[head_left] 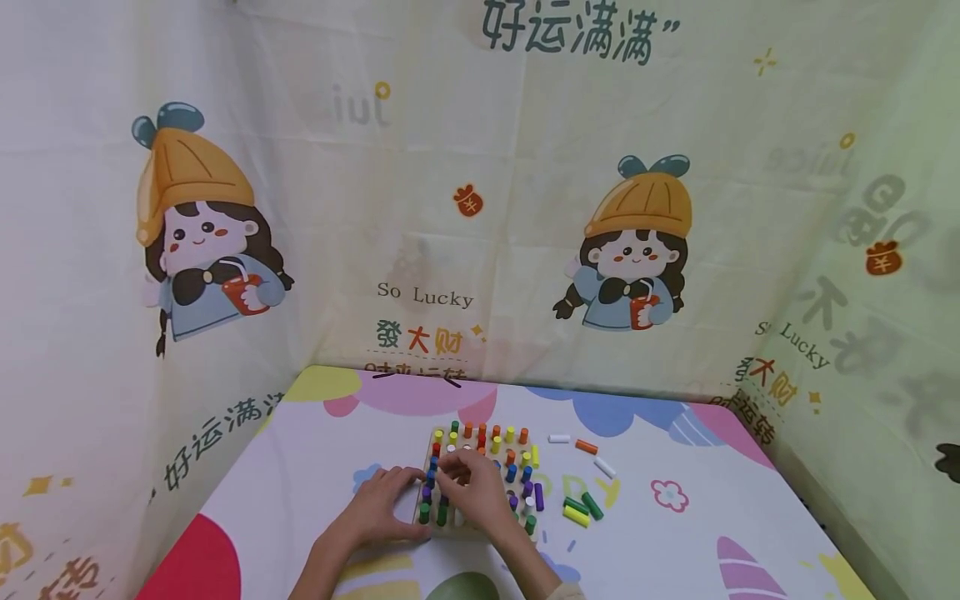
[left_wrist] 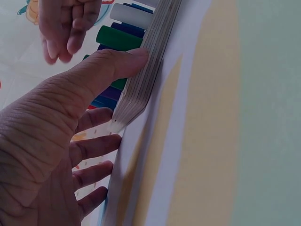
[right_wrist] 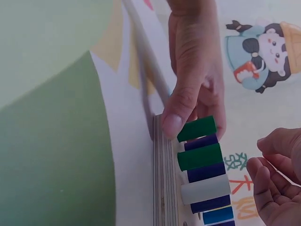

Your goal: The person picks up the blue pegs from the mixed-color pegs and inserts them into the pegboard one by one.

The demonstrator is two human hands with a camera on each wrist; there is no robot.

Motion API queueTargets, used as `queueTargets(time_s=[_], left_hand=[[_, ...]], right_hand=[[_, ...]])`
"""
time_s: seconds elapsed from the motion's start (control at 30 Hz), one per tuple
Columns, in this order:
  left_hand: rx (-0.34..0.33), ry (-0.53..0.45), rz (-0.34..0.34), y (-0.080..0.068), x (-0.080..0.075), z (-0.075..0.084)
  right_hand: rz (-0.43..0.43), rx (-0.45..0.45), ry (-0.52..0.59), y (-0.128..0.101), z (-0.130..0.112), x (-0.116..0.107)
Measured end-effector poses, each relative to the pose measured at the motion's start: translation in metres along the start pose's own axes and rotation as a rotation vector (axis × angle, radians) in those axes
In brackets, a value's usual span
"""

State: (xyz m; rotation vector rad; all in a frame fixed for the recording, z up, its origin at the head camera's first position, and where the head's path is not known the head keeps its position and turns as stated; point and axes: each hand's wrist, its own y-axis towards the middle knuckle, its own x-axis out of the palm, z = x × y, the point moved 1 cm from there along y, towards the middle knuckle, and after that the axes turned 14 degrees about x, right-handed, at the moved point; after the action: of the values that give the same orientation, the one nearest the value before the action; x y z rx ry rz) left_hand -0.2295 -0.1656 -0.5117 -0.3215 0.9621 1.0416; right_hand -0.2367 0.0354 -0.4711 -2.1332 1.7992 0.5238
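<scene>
A wooden peg board (left_wrist: pixel 134 96) with a layered edge stands on the table, filled with rows of coloured pegs. My left hand (head_left: pixel 378 506) grips its near left corner, the thumb against the front edge and the fingers spread along the left side. Over the board's left part hovers my right hand (head_left: pixel 474 490), fingers loosely bent near the blue pegs (head_left: pixel 431 477). Between its thumb and forefinger the right wrist view shows a gap with nothing in it. Green pegs (right_wrist: pixel 200 157) and a white peg (right_wrist: pixel 205 188) stand along the front. The right hand hides the board's middle.
Right of the board lie loose pegs: white (head_left: pixel 558 438), orange (head_left: pixel 587 447), green (head_left: pixel 592 505) and yellow (head_left: pixel 576 517). A purple peg (head_left: pixel 538 497) lies close against the board's right side. Printed cloth walls (head_left: pixel 517 350) surround the patterned table (head_left: pixel 645 542).
</scene>
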Motion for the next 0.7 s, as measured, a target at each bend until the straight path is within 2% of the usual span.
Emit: queueTargets(time_s=[0.43, 0.7], left_hand=[[-0.018, -0.001, -0.006, 0.0, 0.002, 0.002], [-0.047, 0.004, -0.012, 0.001, 0.002, 0.002]], right_hand=[[0.02, 0.024, 0.055, -0.031, 0.009, -0.017], [-0.026, 0.056, 0.104, -0.059, 0.007, -0.038]])
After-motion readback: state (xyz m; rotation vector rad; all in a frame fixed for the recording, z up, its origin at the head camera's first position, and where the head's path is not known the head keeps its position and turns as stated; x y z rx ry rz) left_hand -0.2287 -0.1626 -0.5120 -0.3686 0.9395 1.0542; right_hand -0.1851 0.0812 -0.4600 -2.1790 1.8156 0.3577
